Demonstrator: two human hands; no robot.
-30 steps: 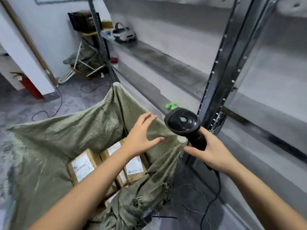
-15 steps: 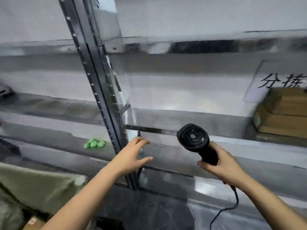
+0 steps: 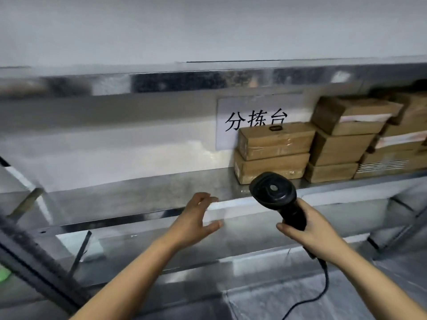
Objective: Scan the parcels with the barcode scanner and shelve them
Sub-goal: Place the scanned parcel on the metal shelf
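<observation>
My right hand (image 3: 309, 232) grips the handle of a black corded barcode scanner (image 3: 275, 192), whose head points up toward the shelf. My left hand (image 3: 196, 215) hovers open and empty in front of the metal shelf (image 3: 138, 199), fingers spread. Several brown cardboard parcels (image 3: 275, 153) are stacked on the right part of that shelf, just behind the scanner head. More parcels (image 3: 353, 135) are piled further right, some with white labels.
A white paper sign (image 3: 254, 121) with black characters hangs on the wall behind the parcels. A dark metal upright (image 3: 34, 257) crosses the lower left. Another shelf level (image 3: 208, 79) runs above, and one lies below. The scanner's cable (image 3: 323, 285) hangs down.
The view has swung right and up from the green sack of parcels on the floor to the shelf. Both hands stayed in front, the right one still holding the scanner.
</observation>
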